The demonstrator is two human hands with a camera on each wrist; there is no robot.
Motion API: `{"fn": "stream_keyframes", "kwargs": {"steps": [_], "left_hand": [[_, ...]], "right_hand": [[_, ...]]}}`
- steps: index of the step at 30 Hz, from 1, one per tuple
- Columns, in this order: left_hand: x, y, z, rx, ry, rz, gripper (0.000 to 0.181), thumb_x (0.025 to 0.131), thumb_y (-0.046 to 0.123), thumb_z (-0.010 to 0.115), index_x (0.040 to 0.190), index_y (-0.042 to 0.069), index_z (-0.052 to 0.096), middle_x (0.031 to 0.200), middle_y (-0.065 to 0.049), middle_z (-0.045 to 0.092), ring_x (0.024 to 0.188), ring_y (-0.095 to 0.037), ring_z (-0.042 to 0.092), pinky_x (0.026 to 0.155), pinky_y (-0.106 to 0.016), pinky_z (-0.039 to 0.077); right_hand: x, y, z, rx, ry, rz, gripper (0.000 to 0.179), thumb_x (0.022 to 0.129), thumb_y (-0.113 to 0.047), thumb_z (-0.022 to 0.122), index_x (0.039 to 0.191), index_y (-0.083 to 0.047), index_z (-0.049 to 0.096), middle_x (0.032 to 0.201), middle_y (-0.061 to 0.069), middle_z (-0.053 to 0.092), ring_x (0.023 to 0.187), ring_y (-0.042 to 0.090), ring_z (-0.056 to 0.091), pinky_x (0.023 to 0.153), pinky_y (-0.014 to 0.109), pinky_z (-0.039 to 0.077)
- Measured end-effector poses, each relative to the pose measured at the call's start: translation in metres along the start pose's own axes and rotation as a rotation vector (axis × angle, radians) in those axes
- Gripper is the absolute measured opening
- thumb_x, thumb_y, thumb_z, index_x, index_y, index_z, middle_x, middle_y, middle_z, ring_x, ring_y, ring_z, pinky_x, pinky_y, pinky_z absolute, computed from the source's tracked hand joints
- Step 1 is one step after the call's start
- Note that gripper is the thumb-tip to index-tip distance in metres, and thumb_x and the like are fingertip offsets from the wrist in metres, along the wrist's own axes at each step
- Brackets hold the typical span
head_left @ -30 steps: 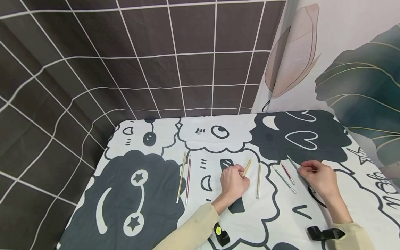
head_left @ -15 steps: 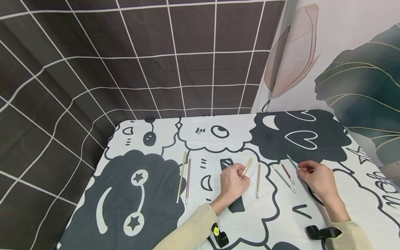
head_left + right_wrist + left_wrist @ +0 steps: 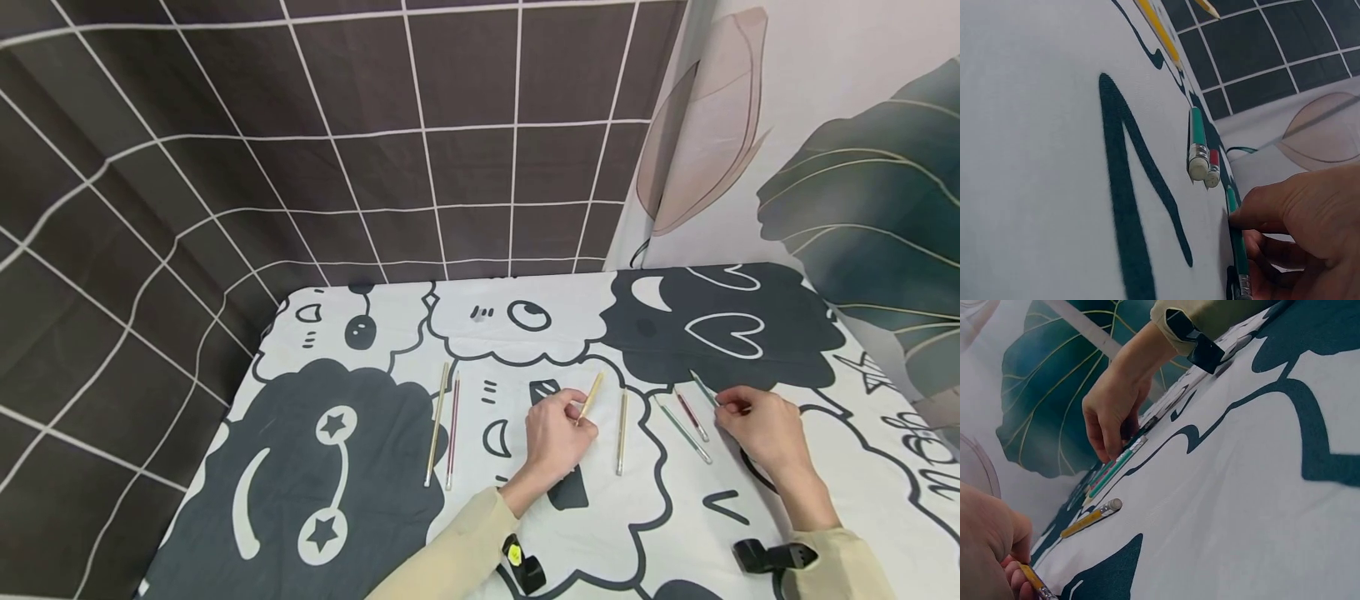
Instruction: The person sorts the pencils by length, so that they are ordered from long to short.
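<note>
My left hand [image 3: 557, 433] pinches a yellow pencil [image 3: 592, 393], its tip pointing up and away; the left wrist view shows the eraser end below the fingers. My right hand [image 3: 767, 429] pinches a green pencil [image 3: 1237, 244] between thumb and fingers, close over the cloth. Left of that hand lie a red pencil [image 3: 690, 416] and a second green pencil [image 3: 682, 429], side by side with erasers toward me. Between the hands rests another yellow pencil [image 3: 622, 433]. Farther left, a yellow pencil [image 3: 436, 425] and a red pencil [image 3: 453, 429] lie nearly parallel.
A black-and-white cartoon cloth [image 3: 390, 517] covers the table. Behind it and on the left hangs a dark curtain [image 3: 465, 92] with a white grid. A leaf-patterned hanging [image 3: 870, 200] stands at the right. Both wrists wear black camera mounts.
My left hand has shifted very slightly left with the yellow pencil, which now stands a bit more upright. The right hand and the lying pencils look almost unmoved.
</note>
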State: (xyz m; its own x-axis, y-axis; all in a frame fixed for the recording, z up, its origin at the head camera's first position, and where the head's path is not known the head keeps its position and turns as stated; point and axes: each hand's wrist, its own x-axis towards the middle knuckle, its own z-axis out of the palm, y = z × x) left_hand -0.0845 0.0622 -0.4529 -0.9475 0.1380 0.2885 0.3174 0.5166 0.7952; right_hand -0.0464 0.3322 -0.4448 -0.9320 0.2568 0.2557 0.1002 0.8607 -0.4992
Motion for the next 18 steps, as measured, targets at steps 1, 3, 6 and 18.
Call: {"fn": "stream_keyframes", "kwargs": {"steps": [1, 3, 6, 18], "left_hand": [[0.0001, -0.0003, -0.0004, -0.013, -0.001, -0.003, 0.029, 0.065, -0.001, 0.069, 0.091, 0.01, 0.076, 0.063, 0.009, 0.059, 0.06, -0.002, 0.052, 0.064, -0.025, 0.044], [0.0004, -0.0003, -0.0014, -0.033, -0.005, -0.017, 0.03, 0.064, 0.0, 0.068, 0.091, 0.01, 0.076, 0.063, 0.007, 0.062, 0.06, -0.001, 0.053, 0.064, -0.025, 0.044], [0.001, 0.0003, -0.0025, -0.054, -0.012, -0.045, 0.03, 0.064, 0.001, 0.067, 0.091, 0.011, 0.076, 0.064, 0.006, 0.063, 0.059, -0.001, 0.053, 0.064, -0.025, 0.044], [0.0033, 0.0032, -0.0088, -0.103, -0.043, -0.124, 0.026, 0.065, 0.0, 0.069, 0.087, 0.012, 0.076, 0.058, 0.014, 0.055, 0.057, -0.002, 0.05, 0.062, -0.025, 0.043]], "right_hand": [[0.0003, -0.0005, -0.0005, -0.002, -0.003, 0.003, 0.009, 0.077, 0.004, 0.066, 0.085, 0.008, 0.068, 0.067, 0.009, 0.061, 0.059, 0.021, 0.051, 0.053, 0.033, 0.038], [0.0012, -0.0011, -0.0016, -0.004, -0.013, 0.008, 0.009, 0.077, 0.004, 0.065, 0.084, 0.009, 0.067, 0.067, 0.009, 0.061, 0.058, 0.021, 0.051, 0.052, 0.034, 0.037], [0.0019, -0.0025, -0.0026, -0.012, -0.025, 0.013, 0.009, 0.076, 0.004, 0.064, 0.084, 0.009, 0.066, 0.066, 0.01, 0.061, 0.058, 0.021, 0.051, 0.052, 0.035, 0.038], [0.0014, -0.0015, -0.0017, -0.005, -0.02, 0.024, 0.011, 0.075, 0.003, 0.066, 0.084, 0.009, 0.066, 0.067, 0.009, 0.062, 0.06, 0.023, 0.053, 0.054, 0.035, 0.04]]}}
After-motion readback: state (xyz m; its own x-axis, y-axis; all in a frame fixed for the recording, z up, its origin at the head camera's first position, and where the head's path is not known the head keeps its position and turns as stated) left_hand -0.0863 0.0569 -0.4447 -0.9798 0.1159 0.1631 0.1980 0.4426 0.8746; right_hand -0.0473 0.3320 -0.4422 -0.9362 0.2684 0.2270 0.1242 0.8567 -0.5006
